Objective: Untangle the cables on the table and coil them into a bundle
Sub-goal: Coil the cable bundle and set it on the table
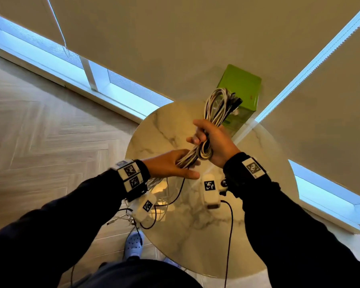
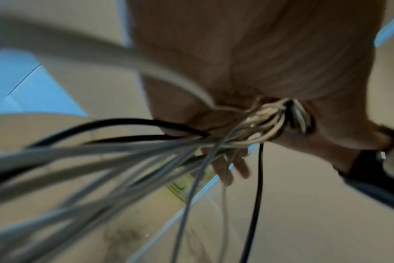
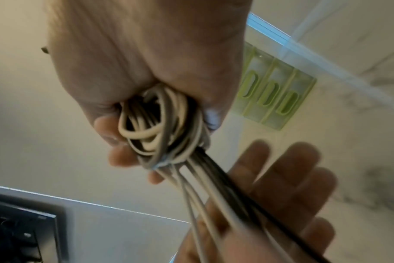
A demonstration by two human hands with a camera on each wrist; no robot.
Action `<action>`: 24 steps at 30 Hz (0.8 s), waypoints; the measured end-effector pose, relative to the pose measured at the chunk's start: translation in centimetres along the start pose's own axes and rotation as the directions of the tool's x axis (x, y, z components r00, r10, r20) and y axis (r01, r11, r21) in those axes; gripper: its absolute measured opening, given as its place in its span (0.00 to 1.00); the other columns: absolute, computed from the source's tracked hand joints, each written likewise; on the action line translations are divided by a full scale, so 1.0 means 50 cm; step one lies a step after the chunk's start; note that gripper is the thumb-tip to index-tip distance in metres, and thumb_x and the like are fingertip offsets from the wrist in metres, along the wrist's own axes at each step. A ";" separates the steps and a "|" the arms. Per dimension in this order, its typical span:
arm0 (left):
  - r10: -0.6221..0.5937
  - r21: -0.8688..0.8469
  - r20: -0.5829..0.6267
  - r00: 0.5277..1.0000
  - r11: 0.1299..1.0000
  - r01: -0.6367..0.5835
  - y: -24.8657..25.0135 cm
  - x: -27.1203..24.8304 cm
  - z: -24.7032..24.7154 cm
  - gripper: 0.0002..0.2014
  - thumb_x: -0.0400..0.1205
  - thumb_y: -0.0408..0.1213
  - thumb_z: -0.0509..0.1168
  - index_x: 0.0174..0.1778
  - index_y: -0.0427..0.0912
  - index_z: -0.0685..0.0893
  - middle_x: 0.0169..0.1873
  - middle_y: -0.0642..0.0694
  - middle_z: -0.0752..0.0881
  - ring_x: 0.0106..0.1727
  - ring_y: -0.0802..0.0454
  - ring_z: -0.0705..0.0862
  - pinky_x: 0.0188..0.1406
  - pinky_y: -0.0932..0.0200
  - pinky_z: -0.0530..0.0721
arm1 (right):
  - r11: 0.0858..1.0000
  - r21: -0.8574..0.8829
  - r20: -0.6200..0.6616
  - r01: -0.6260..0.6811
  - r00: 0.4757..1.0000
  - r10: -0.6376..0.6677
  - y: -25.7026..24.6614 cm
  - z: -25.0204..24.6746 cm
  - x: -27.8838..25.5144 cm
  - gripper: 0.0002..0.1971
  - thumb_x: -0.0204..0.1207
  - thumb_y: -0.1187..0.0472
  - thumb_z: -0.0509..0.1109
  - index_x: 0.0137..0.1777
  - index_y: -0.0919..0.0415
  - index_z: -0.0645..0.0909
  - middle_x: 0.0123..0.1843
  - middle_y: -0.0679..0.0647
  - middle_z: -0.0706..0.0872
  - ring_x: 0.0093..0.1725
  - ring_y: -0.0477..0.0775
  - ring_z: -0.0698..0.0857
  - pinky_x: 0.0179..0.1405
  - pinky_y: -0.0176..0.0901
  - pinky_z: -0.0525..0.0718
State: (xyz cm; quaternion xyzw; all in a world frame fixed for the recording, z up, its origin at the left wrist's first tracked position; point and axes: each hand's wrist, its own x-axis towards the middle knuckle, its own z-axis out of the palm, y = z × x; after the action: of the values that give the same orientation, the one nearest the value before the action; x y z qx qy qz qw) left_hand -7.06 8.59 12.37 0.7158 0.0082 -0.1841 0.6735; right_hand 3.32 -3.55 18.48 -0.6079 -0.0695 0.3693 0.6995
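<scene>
Above the marble table (image 1: 170, 129), the right hand (image 1: 214, 142) clenches the cables (image 1: 204, 150); their strands trail across the flat, spread left hand (image 1: 170, 165) beneath.

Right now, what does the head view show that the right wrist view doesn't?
Head only: the round marble table, loose cable ends trailing off its near edge, and the bundle's far loops standing above the right hand. Right wrist only: the wraps seen end-on inside the curled fingers. Both: the left hand open under the strands, and the green box.
</scene>
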 end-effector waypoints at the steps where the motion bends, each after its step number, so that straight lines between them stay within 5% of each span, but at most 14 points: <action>1: 0.023 0.090 -0.003 1.000 0.996 -0.023 -0.003 0.003 0.006 0.20 0.80 0.42 0.76 0.65 0.40 0.81 0.57 0.52 0.89 0.59 0.60 0.87 0.63 0.59 0.85 | 0.999 0.048 -0.006 0.016 1.000 -0.016 -0.004 0.006 -0.002 0.22 0.82 0.63 0.68 0.25 0.61 0.71 0.19 0.53 0.70 0.29 0.57 0.82 0.57 0.58 0.88; 3: 0.025 0.124 -0.036 0.999 0.992 -0.021 -0.001 0.008 0.015 0.09 0.85 0.41 0.69 0.52 0.39 0.82 0.42 0.52 0.91 0.45 0.59 0.90 0.51 0.57 0.88 | 0.985 0.173 0.010 0.019 1.000 -0.021 -0.004 0.016 -0.011 0.19 0.84 0.61 0.68 0.29 0.63 0.75 0.23 0.55 0.78 0.43 0.64 0.90 0.61 0.61 0.87; 4: 0.011 0.101 -0.041 0.999 0.995 -0.007 0.003 0.011 0.020 0.09 0.86 0.42 0.68 0.50 0.38 0.81 0.37 0.50 0.91 0.39 0.56 0.90 0.46 0.56 0.89 | 0.972 0.233 0.015 0.014 1.000 -0.019 -0.002 0.019 -0.012 0.17 0.84 0.59 0.68 0.32 0.63 0.78 0.27 0.57 0.82 0.45 0.65 0.91 0.55 0.59 0.90; 7: -0.046 0.131 -0.058 0.997 0.990 0.053 0.008 0.008 0.028 0.14 0.86 0.47 0.68 0.47 0.39 0.76 0.28 0.45 0.87 0.27 0.50 0.87 0.34 0.54 0.87 | 0.990 0.142 -0.003 -0.005 1.000 0.005 -0.006 0.017 -0.017 0.18 0.82 0.51 0.70 0.32 0.59 0.84 0.33 0.59 0.86 0.25 0.53 0.86 0.24 0.40 0.83; 10: -0.101 0.322 -0.071 0.992 0.939 0.119 -0.002 0.002 0.009 0.18 0.83 0.53 0.71 0.42 0.42 0.76 0.26 0.43 0.80 0.22 0.50 0.78 0.26 0.58 0.81 | 0.970 -0.241 0.035 -0.034 0.998 0.043 -0.015 -0.006 -0.022 0.24 0.80 0.45 0.71 0.27 0.60 0.86 0.29 0.64 0.80 0.18 0.53 0.75 0.25 0.42 0.74; 13: -0.157 0.433 -0.028 0.987 0.888 0.154 -0.024 -0.007 -0.012 0.17 0.83 0.50 0.72 0.41 0.40 0.79 0.28 0.43 0.79 0.22 0.53 0.76 0.25 0.58 0.79 | 0.750 -0.661 0.079 0.015 0.996 0.049 -0.033 -0.025 -0.043 0.29 0.81 0.40 0.68 0.36 0.69 0.85 0.19 0.55 0.81 0.17 0.52 0.75 0.23 0.39 0.74; 16: -0.147 0.489 -0.048 0.988 0.859 0.151 -0.034 -0.017 -0.038 0.11 0.82 0.49 0.73 0.39 0.48 0.83 0.28 0.50 0.79 0.25 0.57 0.76 0.28 0.62 0.77 | 0.628 -0.777 0.113 0.049 0.992 0.063 -0.033 -0.042 -0.044 0.23 0.82 0.42 0.67 0.44 0.64 0.82 0.22 0.50 0.86 0.16 0.47 0.76 0.21 0.35 0.75; 21: -0.029 0.636 -0.151 0.988 0.762 0.120 -0.004 -0.009 -0.070 0.11 0.78 0.51 0.75 0.36 0.49 0.85 0.26 0.56 0.81 0.26 0.64 0.75 0.33 0.63 0.74 | 0.501 -0.865 0.112 0.032 0.985 0.129 0.008 -0.057 -0.029 0.29 0.64 0.25 0.73 0.24 0.53 0.86 0.29 0.59 0.90 0.29 0.61 0.87 0.38 0.52 0.86; 24: 0.032 0.655 -0.168 0.985 0.750 0.088 0.014 -0.004 -0.072 0.11 0.75 0.53 0.74 0.40 0.48 0.88 0.31 0.53 0.87 0.32 0.62 0.82 0.41 0.51 0.85 | 0.431 -0.900 0.166 0.058 0.962 0.217 0.028 -0.034 -0.030 0.20 0.62 0.35 0.82 0.23 0.48 0.83 0.24 0.51 0.85 0.26 0.51 0.81 0.32 0.44 0.79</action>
State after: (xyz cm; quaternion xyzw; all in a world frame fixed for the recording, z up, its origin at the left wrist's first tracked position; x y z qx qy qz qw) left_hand -6.17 12.06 13.19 0.9201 0.0105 -0.1240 0.3713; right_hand 2.56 -5.85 17.32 -0.8352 -0.3161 0.3836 0.2353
